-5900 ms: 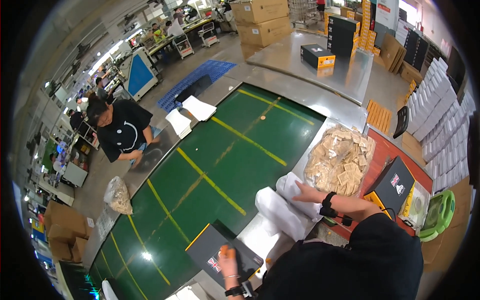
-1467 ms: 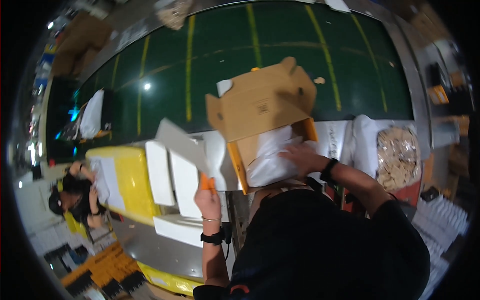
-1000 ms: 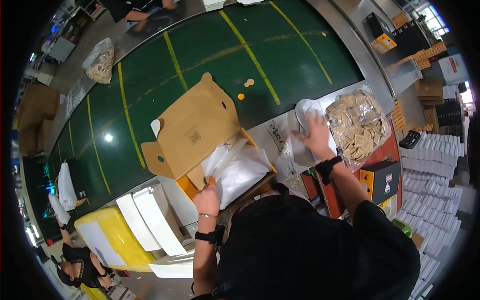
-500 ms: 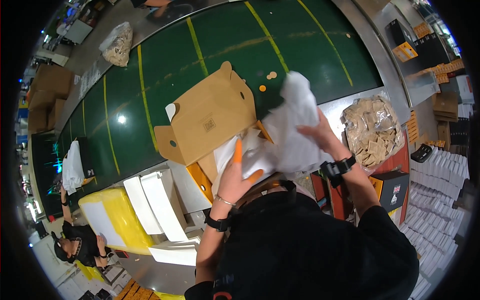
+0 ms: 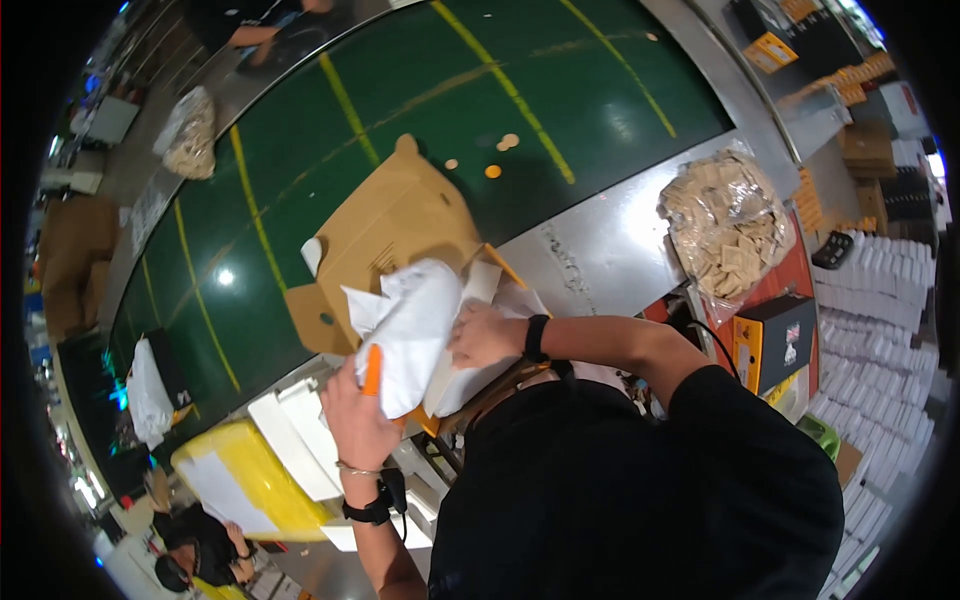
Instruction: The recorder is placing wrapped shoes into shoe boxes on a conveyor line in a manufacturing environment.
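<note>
An open cardboard box (image 5: 430, 215) with a brown inside and orange edges lies in front of me, its lid folded back onto the green belt. A bundle wrapped in white paper (image 5: 408, 315) sits tilted over the box, hiding part of its inside. My left hand (image 5: 358, 420), with an orange cover on a finger, is closed on the bundle's left lower side. My right hand (image 5: 488, 336) reaches into the box, its bent fingers against the bundle's right edge; the fingertips are partly hidden. More white paper (image 5: 470, 385) lines the box beneath that hand.
A green conveyor belt (image 5: 390, 100) carries several small round pieces (image 5: 493, 171). To the right lies a plastic bag of tan packets (image 5: 730, 225) beside a black-and-orange box (image 5: 775, 345). Yellow-wrapped white stock (image 5: 240, 480) is at left, near a co-worker (image 5: 200, 545).
The white bundle has moved left from beside the box to over it. My right hand came left with it, and my left hand moved to the bundle's left side.
</note>
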